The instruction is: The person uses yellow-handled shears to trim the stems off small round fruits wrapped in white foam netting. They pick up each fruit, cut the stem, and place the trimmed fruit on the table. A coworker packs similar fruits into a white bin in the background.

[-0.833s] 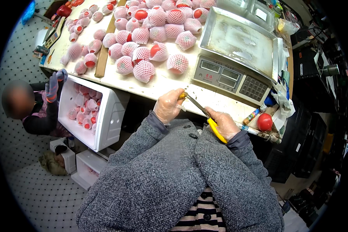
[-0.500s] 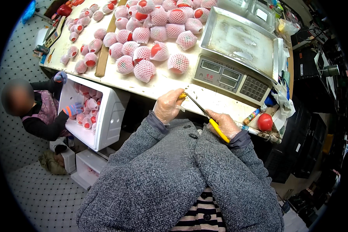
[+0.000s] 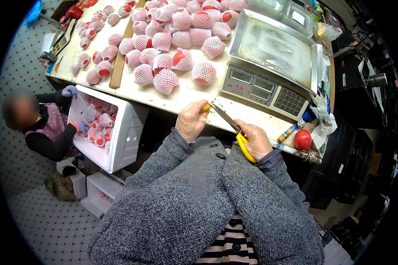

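Yellow-handled scissors (image 3: 243, 147) are held in my right hand (image 3: 257, 142), which wears a clear plastic glove. Their long dark blades slant up and left toward my left hand (image 3: 191, 121). That hand, gloved the same way, pinches a small yellow piece (image 3: 206, 107) by the blade tips; its kind is too small to make out. Both hands hover at the front edge of the worktable (image 3: 172, 100). Beyond them lie many round red fruits in pink-white foam nets (image 3: 165, 81). A bare red tomato-like fruit (image 3: 302, 139) sits right of my right hand.
A weighing scale (image 3: 263, 86) with a metal pan stands behind my right hand. A wooden strip (image 3: 117, 73) divides the netted fruits. At left, a co-worker (image 3: 48, 128) in gloves reaches into a tilted white foam box (image 3: 127, 137) of netted fruits. Clear plastic trays (image 3: 292, 20) lie behind the scale.
The scissors have turned in my right hand, and their blades and handles look wider apart. My left hand stays nearly in place. The co-worker's lower hand has drawn back toward the box's near edge.
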The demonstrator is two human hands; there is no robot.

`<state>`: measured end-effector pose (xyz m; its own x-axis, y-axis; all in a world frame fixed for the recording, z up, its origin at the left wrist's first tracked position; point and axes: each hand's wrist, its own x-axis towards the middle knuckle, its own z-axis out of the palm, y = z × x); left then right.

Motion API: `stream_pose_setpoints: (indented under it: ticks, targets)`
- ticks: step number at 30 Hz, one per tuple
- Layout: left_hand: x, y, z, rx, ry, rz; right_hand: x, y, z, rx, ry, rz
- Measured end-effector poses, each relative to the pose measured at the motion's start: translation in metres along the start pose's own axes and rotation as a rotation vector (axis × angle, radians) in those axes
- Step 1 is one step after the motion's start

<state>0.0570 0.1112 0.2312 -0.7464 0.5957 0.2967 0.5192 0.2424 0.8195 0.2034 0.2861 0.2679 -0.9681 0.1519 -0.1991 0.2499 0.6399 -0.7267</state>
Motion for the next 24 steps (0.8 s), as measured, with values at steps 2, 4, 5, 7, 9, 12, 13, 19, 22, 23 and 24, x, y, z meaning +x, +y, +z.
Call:
stream_pose_setpoints:
  ticks: [2, 4, 5, 7, 9, 12, 13, 19, 22, 23, 24]
  targets:
    - [-0.001, -0.002, 0.000, 0.047, 0.006, -0.017, -0.002, 0.004, 0.005, -0.117, 0.077, -0.049]
    - [-0.002, -0.002, -0.001, 0.075, 0.015, -0.019, -0.004, 0.002, 0.003, -0.211, 0.101, -0.046]
    - [-0.002, -0.001, -0.002, 0.080, 0.020, -0.012, -0.005, 0.002, 0.003, -0.229, 0.099, -0.039]
    - [-0.002, 0.001, -0.002, 0.083, 0.015, -0.010, -0.005, 0.002, 0.002, -0.267, 0.095, -0.025]
    - [-0.003, 0.002, -0.003, 0.079, -0.002, -0.018, -0.006, 0.003, 0.003, -0.275, 0.104, -0.044]
    - [-0.003, 0.003, -0.005, 0.103, -0.022, 0.005, -0.007, 0.008, 0.006, -0.269, 0.129, -0.080]
    - [-0.003, 0.003, -0.005, 0.108, -0.030, 0.016, -0.007, 0.009, 0.007, -0.263, 0.140, -0.093]
    - [-0.005, 0.001, -0.007, 0.172, -0.040, 0.047, -0.010, 0.002, 0.002, -0.369, 0.131, -0.088]
    - [-0.004, 0.004, -0.007, 0.249, -0.045, 0.035, -0.011, -0.006, 0.000, -0.394, 0.127, -0.053]
    - [-0.004, 0.007, -0.008, 0.276, -0.053, 0.033, -0.011, -0.006, 0.000, -0.393, 0.131, -0.056]
    - [-0.004, 0.008, -0.008, 0.304, -0.062, 0.031, -0.011, -0.005, 0.001, -0.392, 0.134, -0.059]
